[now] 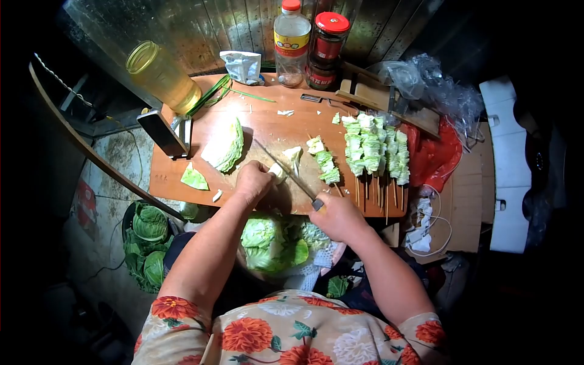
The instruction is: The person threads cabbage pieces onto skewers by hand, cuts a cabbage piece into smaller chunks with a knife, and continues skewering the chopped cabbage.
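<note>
My right hand [336, 216] is wrapped round the dark handle of a knife [293, 179]. Its long blade slants up and left across the wooden board [213, 198]. With closed fingers, my left hand [255, 181] holds a pale piece of cabbage [277, 173] against the board, close beside the blade. Another cut cabbage piece [293, 154] lies just beyond the knife. A larger cabbage wedge [226, 146] rests to the left, above a loose leaf piece [194, 177]. To the right is a single cabbage skewer [324, 163], then a pile of several skewers [368, 145].
A phone on a stand [163, 134], a jar of yellow liquid [163, 79], a bottle [291, 52] and red-lidded jars [330, 42] line the far edge. Cabbage fills a bowl near my lap [263, 240]; whole cabbages [150, 222] sit lower left. A red plastic bag [439, 155] lies right.
</note>
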Demonstrator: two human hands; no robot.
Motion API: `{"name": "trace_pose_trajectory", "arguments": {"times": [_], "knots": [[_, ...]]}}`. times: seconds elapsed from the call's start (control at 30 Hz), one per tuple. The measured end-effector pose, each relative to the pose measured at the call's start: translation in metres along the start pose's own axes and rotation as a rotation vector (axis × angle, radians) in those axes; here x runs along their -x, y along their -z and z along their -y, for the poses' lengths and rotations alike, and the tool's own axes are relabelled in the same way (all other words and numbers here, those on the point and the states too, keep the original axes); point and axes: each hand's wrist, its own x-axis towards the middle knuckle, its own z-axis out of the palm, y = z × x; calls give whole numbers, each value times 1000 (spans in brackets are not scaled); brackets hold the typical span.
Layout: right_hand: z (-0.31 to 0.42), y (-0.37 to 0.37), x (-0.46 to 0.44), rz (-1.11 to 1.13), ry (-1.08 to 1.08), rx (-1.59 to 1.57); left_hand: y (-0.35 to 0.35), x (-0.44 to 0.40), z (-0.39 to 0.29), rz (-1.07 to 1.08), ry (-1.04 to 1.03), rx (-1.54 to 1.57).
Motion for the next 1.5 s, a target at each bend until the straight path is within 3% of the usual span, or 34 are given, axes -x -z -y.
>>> {"name": "trace_pose_trajectory", "arguments": {"times": [0.07,0.37,0.6,0.67,0.8,0.87,0.93,0.97,1.0,1.03,1.1,1.13,1.23,1.3,1.37,1.4,1.43,1.5], "knots": [[0,-4,5,37,11,29,3,5,-7,55,89,171],[3,4,6,109,-9,80,-9,-10,12,28,53,362],[0,1,-16,167,36,75,-4,-8,6,46,100,379],[-1,-7,-25,171,20,87,-1,-6,4,36,35,190],[0,-23,-29,199,-43,76,-6,-5,11,6,-41,126],[-9,-36,-25,-6,77,96,-4,8,4,247,-62,-24],[-12,-38,-24,-17,94,93,-9,20,-1,459,-251,-248],[-13,-39,-24,-26,110,88,-8,30,-11,776,-238,-167],[-13,-38,-23,-27,110,86,-12,34,-21,993,-297,-410],[-13,-37,-22,-18,99,84,-14,37,-13,1178,-402,-404],[-11,-34,-19,-10,90,83,-16,48,-13,1378,-245,-379],[-9,-33,-16,-4,101,105,-10,50,-18,1376,-245,-380],[-15,-35,-10,-4,150,116,38,57,-53,1458,-207,-19],[-12,-48,-13,43,104,253,58,50,-54,1305,-199,485],[-5,-57,-4,-4,180,321,61,39,-61,824,-157,681],[-9,-72,-3,-86,230,258,50,27,-58,585,-191,712],[-3,-76,1,-47,221,208,36,12,-46,586,-191,713],[-2,-96,-6,-18,213,195,12,-13,-26,71,-298,292]]}}
